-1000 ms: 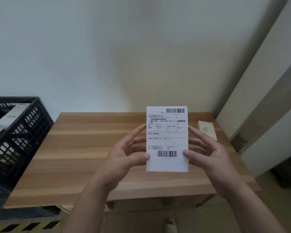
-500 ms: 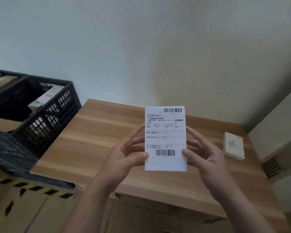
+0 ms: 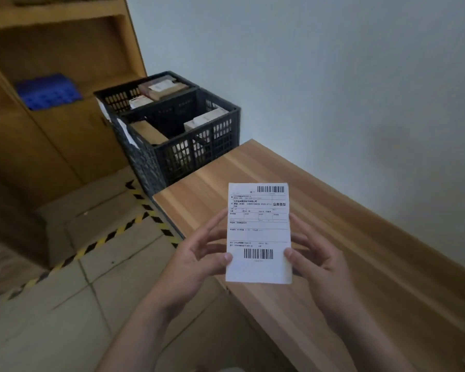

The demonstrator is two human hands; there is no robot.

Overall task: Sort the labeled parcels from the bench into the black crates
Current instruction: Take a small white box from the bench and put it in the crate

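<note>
Above the near end of the wooden surface (image 3: 320, 210): a labeled parcel (image 3: 258, 233) is held upright, its white label with two barcodes facing the camera.
Left hand (image 3: 199, 260): thumb pressed on the parcel's left edge near the lower barcode, the other fingers spread behind and beside it; it pinches the parcel.
Right hand (image 3: 316, 260): thumb on the parcel's right edge at the same height, fingers fanned behind; it pinches the parcel too.
Near black crate (image 3: 196, 150): stands just past the far end of the surface, with boxed parcels inside.
Far black crate (image 3: 124, 96): directly behind the near one, touching it, also holding boxes with labels.
Shelf unit (image 3: 51, 63): wooden, to the left of the crates, with a blue bin (image 3: 47, 91) on one shelf.
Floor (image 3: 65, 291): tiled, crossed by yellow-and-black hazard tape (image 3: 113, 233).
</note>
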